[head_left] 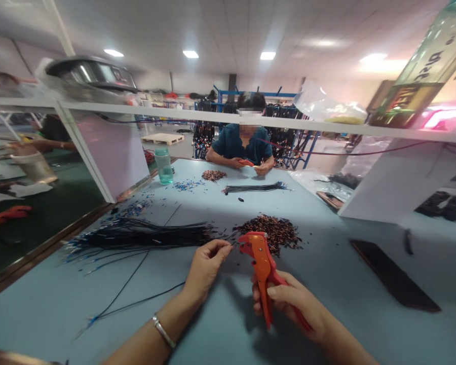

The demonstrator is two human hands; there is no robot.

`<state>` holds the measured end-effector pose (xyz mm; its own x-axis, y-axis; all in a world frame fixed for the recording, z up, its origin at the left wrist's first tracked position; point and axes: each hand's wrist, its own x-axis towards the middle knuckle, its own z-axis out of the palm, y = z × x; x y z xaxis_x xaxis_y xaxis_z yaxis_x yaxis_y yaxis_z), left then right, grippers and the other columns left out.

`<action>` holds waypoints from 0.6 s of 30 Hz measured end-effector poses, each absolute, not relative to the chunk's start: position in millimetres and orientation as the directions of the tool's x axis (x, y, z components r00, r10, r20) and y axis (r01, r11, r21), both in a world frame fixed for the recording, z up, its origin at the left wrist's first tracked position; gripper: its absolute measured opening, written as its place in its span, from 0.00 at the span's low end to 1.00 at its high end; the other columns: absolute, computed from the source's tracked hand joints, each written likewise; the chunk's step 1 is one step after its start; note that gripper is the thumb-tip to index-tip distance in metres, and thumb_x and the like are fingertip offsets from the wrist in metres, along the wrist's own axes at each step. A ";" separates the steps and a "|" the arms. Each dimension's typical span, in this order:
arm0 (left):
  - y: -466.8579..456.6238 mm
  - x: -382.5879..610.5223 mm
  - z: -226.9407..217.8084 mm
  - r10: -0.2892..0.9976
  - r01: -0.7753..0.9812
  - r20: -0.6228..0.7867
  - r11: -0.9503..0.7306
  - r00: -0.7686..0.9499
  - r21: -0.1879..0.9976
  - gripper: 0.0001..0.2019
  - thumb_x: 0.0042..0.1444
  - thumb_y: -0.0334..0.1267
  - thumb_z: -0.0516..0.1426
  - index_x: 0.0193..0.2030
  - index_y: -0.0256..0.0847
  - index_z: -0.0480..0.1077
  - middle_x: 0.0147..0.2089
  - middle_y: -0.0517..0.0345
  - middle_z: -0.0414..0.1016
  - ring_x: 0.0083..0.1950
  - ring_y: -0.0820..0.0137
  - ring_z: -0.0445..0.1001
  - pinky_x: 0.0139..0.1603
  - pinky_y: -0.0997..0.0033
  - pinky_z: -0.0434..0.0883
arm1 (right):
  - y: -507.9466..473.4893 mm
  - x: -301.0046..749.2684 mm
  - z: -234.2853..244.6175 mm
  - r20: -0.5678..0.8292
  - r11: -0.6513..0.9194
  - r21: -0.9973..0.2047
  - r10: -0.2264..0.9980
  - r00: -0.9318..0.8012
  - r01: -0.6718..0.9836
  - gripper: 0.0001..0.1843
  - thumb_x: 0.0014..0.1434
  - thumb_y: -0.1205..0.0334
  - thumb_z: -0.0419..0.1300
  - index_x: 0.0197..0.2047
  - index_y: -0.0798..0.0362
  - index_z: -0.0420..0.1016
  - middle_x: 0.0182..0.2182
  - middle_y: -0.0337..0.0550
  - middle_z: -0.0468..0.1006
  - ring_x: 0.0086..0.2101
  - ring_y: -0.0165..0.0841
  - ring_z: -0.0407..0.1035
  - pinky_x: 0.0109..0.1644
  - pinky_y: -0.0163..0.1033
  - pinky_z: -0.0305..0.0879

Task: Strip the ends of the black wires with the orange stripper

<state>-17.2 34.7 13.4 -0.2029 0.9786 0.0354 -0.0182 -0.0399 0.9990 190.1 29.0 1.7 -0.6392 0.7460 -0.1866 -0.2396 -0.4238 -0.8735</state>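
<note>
My left hand [209,266] is closed in a pinch on a thin black wire [140,300], whose tip pokes out past my fingertips. The wire runs back to the left below my wrist, to a blue-tipped end on the table. My right hand [289,299] grips an orange-red wire stripper [261,258] by its handles, its jaws turned left, a little apart from the wire tip. Behind the stripper lies a heap of short dark and coppery scraps [277,229]. Left of it stretches a bundle of black wires [148,234] with blue-tipped ends.
Across the table [197,175] a person [247,142] holds a red-orange tool. A green bottle [163,166], blue bits [190,185], a second scrap pile [214,175] and another wire bundle [255,187] lie farther back. A dark flat slab [395,274] rests at right. A white shelf [213,116] crosses overhead.
</note>
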 end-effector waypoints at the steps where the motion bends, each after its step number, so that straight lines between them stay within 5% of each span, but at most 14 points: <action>1: 34.8 -17.2 12.9 0.979 -0.015 0.039 -0.043 -0.199 0.999 0.11 0.48 0.44 0.61 0.30 0.37 0.75 0.21 0.65 0.65 0.25 0.75 0.59 0.28 0.75 0.58 | 28.9 190.4 1.5 -0.186 -0.425 -0.874 0.742 -0.644 -0.236 0.16 0.49 0.60 0.66 0.41 0.57 0.74 0.33 0.46 0.78 0.32 0.36 0.74 0.40 0.42 0.68; 18: 32.2 -16.1 11.2 0.981 0.093 0.128 -0.115 -0.145 0.989 0.11 0.49 0.44 0.60 0.29 0.37 0.75 0.25 0.61 0.71 0.28 0.71 0.65 0.31 0.74 0.62 | 28.3 188.8 4.5 -0.198 -0.447 -0.873 0.688 -0.698 -0.193 0.18 0.46 0.57 0.68 0.39 0.58 0.75 0.31 0.46 0.78 0.30 0.36 0.75 0.37 0.41 0.69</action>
<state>-16.1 32.2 11.2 -0.1448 0.9811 0.1281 0.0932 -0.1154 0.9889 188.8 28.3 4.5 -0.6983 0.6880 -0.1978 -0.1930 -0.4471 -0.8734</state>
